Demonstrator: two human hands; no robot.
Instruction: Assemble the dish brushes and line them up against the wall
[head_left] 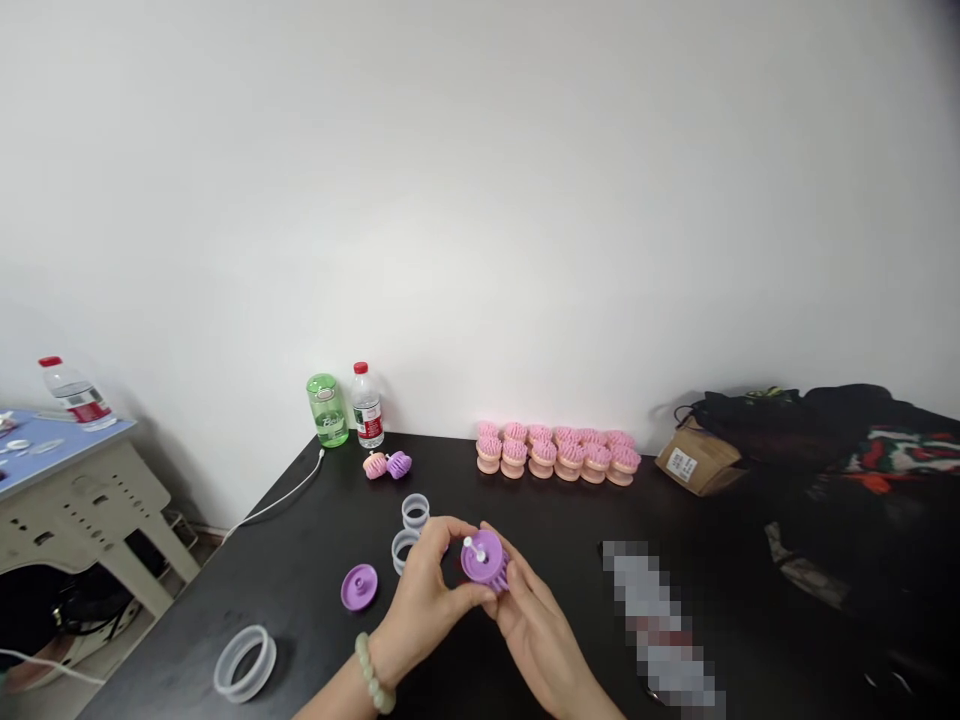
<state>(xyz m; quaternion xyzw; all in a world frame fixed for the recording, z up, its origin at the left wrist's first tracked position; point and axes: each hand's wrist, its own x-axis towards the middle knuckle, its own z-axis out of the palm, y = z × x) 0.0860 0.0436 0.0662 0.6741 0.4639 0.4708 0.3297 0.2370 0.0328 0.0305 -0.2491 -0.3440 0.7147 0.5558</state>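
A purple scalp massager brush [491,568] is held between both hands above the black table, its round cupped side tilted up and bristles along its lower right. A small white stem [474,549] stands out of the cup. My left hand [424,595], with a bead bracelet [373,675] at the wrist, grips the brush's left edge with thumb and fingers. Around its right side wraps my right hand [536,620]. Left of my hands lies a purple round cap [359,587] with a central post. Two clear rings [415,512] are close by, one partly hidden behind my left hand.
Pink scalp brushes [570,460] stand in two rows by the wall. A larger clear ring [245,664] lies front left. Two small brushes [398,464], a green container [328,410] and a water bottle [367,407] are at the back. Dark fabric [810,440] and a paper bag [699,457] occupy the right.
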